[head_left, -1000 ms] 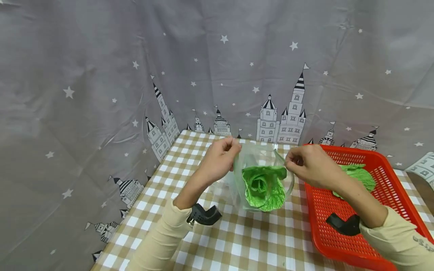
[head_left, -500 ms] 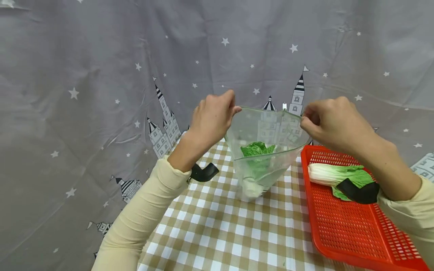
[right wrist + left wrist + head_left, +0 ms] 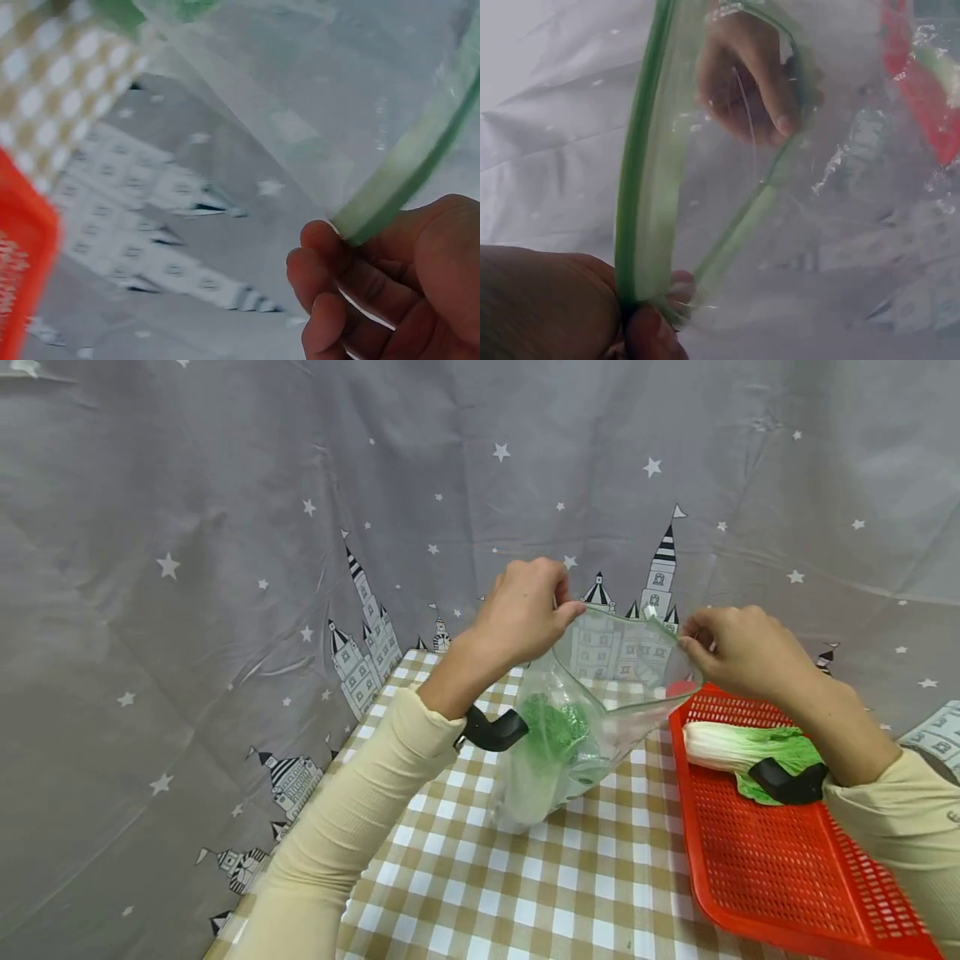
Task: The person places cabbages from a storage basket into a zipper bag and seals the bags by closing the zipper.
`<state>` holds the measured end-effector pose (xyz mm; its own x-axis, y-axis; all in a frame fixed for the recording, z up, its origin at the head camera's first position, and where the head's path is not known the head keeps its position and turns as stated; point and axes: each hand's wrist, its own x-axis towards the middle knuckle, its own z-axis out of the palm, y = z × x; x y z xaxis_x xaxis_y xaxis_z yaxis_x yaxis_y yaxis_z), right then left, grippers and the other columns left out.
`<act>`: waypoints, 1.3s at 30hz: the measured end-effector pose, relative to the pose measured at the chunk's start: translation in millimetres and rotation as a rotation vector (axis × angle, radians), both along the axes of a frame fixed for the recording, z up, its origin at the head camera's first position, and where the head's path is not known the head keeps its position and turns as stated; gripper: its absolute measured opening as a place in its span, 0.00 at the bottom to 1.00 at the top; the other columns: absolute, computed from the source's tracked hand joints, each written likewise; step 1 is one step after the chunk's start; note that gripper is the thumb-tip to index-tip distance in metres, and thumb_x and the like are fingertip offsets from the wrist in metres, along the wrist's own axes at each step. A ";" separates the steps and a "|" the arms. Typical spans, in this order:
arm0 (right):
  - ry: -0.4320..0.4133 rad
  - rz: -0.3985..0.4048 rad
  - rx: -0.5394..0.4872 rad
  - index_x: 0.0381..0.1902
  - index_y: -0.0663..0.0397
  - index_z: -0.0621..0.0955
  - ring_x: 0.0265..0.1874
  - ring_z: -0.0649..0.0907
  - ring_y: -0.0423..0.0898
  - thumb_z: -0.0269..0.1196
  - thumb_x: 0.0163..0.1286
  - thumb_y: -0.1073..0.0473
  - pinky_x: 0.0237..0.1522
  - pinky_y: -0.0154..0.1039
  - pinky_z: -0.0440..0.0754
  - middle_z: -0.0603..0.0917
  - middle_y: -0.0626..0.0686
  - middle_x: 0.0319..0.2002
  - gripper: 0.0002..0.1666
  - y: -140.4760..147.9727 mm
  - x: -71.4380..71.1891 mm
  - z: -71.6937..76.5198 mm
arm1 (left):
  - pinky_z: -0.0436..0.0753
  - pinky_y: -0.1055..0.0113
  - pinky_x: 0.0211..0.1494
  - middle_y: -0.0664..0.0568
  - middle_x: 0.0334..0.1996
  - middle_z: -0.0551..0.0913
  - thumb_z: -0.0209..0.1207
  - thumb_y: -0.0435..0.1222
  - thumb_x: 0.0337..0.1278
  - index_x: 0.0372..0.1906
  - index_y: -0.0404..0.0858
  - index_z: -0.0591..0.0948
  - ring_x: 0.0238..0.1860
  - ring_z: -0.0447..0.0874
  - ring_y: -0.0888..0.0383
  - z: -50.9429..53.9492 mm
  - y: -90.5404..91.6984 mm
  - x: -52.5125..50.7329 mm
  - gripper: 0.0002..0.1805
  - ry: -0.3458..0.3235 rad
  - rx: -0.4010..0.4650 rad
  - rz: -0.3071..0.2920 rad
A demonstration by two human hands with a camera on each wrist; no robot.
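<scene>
A clear zip bag [image 3: 600,727] with a green-edged mouth hangs between my hands, its mouth spread apart. Inside it, tilted toward the left, lies a leafy cabbage [image 3: 551,735] with a pale stem end low down. My left hand [image 3: 525,610] pinches the left end of the bag's rim between thumb and fingers; the left wrist view shows the green zip strip [image 3: 634,172] running up from that pinch. The opposite end of the rim is pinched by my right hand [image 3: 738,647], with the strip's corner between thumb and fingertips in the right wrist view.
To the right stands a red plastic basket [image 3: 697,860], with another leafy cabbage [image 3: 727,747] lying in it, partly behind my right wrist. A checkered cloth [image 3: 465,877] covers the table. Behind it hangs a grey curtain [image 3: 450,460] printed with castles and stars.
Both hands rose, lifting the bag's mouth, and the cabbage went from facing me leaf-end first to lying deeper in the bag. Lately my left hand moved right and the bag's bottom swung left.
</scene>
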<state>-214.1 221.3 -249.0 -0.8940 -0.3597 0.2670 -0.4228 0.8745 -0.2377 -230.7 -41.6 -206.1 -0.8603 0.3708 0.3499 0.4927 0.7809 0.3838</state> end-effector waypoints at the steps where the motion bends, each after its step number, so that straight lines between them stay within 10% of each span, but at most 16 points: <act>1: -0.021 -0.003 -0.005 0.38 0.61 0.82 0.25 0.82 0.50 0.59 0.70 0.59 0.28 0.54 0.78 0.85 0.53 0.29 0.09 4.2 -1.9 -6.3 | 0.75 0.64 0.33 0.54 0.25 0.78 0.64 0.43 0.62 0.24 0.42 0.77 0.28 0.77 0.56 -2.9 6.9 -2.9 0.14 -0.001 -0.003 -0.002; 9: -0.076 -0.014 -0.196 0.35 0.60 0.83 0.22 0.78 0.46 0.53 0.76 0.59 0.26 0.45 0.73 0.83 0.51 0.24 0.15 59.3 -13.0 -60.4 | 0.73 0.69 0.32 0.54 0.24 0.79 0.62 0.38 0.60 0.23 0.42 0.78 0.28 0.77 0.58 -27.4 57.7 -22.5 0.11 0.025 0.039 -0.060; 14: -0.148 -0.003 -0.061 0.40 0.61 0.86 0.30 0.84 0.54 0.64 0.69 0.56 0.33 0.53 0.80 0.87 0.57 0.32 0.13 101.4 -21.8 -110.2 | 0.72 0.69 0.33 0.55 0.22 0.78 0.61 0.37 0.60 0.20 0.43 0.77 0.28 0.77 0.58 -38.6 76.4 -29.0 0.13 0.026 0.069 -0.059; 19: -0.307 0.019 0.062 0.48 0.68 0.82 0.39 0.82 0.62 0.79 0.47 0.45 0.43 0.60 0.77 0.84 0.63 0.40 0.38 129.0 -21.5 -155.4 | 0.72 0.70 0.29 0.55 0.21 0.77 0.59 0.37 0.61 0.21 0.43 0.75 0.26 0.76 0.60 -45.8 92.4 -30.9 0.13 0.001 0.085 -0.075; 24: -0.431 -0.017 -0.028 0.57 0.74 0.72 0.46 0.77 0.69 0.83 0.36 0.53 0.49 0.65 0.72 0.78 0.73 0.46 0.53 137.1 -12.3 -181.5 | 0.73 0.71 0.27 0.55 0.21 0.78 0.59 0.38 0.63 0.22 0.42 0.76 0.24 0.76 0.60 -48.8 102.4 -30.6 0.13 -0.041 0.102 -0.095; 32: -0.313 0.017 0.104 0.55 0.63 0.72 0.35 0.81 0.62 0.80 0.44 0.58 0.38 0.62 0.78 0.81 0.60 0.34 0.42 140.7 -7.9 -192.1 | 0.73 0.71 0.28 0.55 0.22 0.77 0.60 0.39 0.64 0.23 0.42 0.75 0.24 0.76 0.60 -53.5 99.8 -31.2 0.13 -0.043 0.100 -0.113; 39: -0.227 -0.037 0.194 0.57 0.55 0.79 0.36 0.83 0.65 0.77 0.50 0.55 0.27 0.60 0.78 0.84 0.66 0.39 0.35 140.9 0.2 -154.5 | 0.71 0.72 0.29 0.55 0.20 0.78 0.61 0.39 0.62 0.22 0.41 0.76 0.24 0.76 0.60 -54.3 95.4 -31.4 0.13 -0.010 0.117 -0.148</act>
